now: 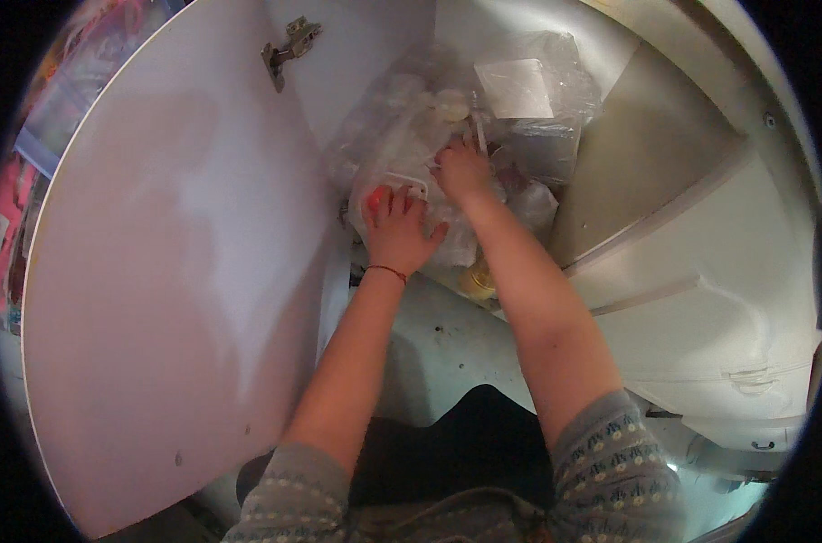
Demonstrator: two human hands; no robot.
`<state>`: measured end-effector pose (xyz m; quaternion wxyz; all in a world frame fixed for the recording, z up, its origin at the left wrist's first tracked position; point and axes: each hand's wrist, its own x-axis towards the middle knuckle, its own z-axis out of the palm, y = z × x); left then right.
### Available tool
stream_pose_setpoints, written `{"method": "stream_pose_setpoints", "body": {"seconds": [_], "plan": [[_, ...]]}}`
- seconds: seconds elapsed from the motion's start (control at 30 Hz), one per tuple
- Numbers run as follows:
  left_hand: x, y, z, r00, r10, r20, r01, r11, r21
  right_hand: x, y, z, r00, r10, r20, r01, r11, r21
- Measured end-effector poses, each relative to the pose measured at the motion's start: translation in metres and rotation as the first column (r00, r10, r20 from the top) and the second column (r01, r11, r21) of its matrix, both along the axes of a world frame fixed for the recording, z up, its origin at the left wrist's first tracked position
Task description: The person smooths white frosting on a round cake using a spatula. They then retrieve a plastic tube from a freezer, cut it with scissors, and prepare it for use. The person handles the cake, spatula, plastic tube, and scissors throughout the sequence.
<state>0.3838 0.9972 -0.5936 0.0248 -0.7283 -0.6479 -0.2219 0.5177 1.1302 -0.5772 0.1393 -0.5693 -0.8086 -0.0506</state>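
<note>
Inside a cabinet, my left hand [400,234] lies with its fingers apart on top of a translucent plastic bag [404,153]. A red object [377,199] shows beneath its fingertips, beside a white-rimmed thing whose kind I cannot make out. Further in and to the right, my right hand [466,173] reaches among the plastic, its fingers bent. Whether they grip anything is unclear, since the fingertips are partly hidden. Just past them are a slim white strip [480,132] and a round pale object [451,105].
The white cabinet door [153,285] stands open on my left, with a metal hinge [290,51] near its top. A plastic-wrapped package [540,88] sits at the back right. A yellowish container [478,279] is near the shelf's front edge, partly behind my right forearm.
</note>
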Motion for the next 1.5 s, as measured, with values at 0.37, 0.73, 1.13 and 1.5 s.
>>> {"method": "stream_pose_setpoints", "body": {"seconds": [0.37,0.73,1.13,1.5], "plan": [[0.002,0.004,0.01,0.961,0.008,-0.276,-0.137,0.88,-0.454,0.008,0.023,-0.004,0.978,-0.207,0.0,0.194,0.918,0.347],[-0.003,0.011,0.015,0.957,-0.042,-0.289,-0.104,0.876,-0.471,0.015,0.037,0.0,0.986,-0.074,0.149,0.031,0.962,0.271],[-0.01,0.012,0.004,0.996,0.057,0.067,-0.061,0.997,0.057,0.001,-0.01,0.042,0.924,-0.095,-0.37,0.231,0.911,0.343],[-0.014,0.009,0.057,0.938,0.0,0.347,-0.032,0.996,0.086,0.039,-0.081,0.08,0.03,-0.134,-0.991,0.015,0.991,-0.134]]}}
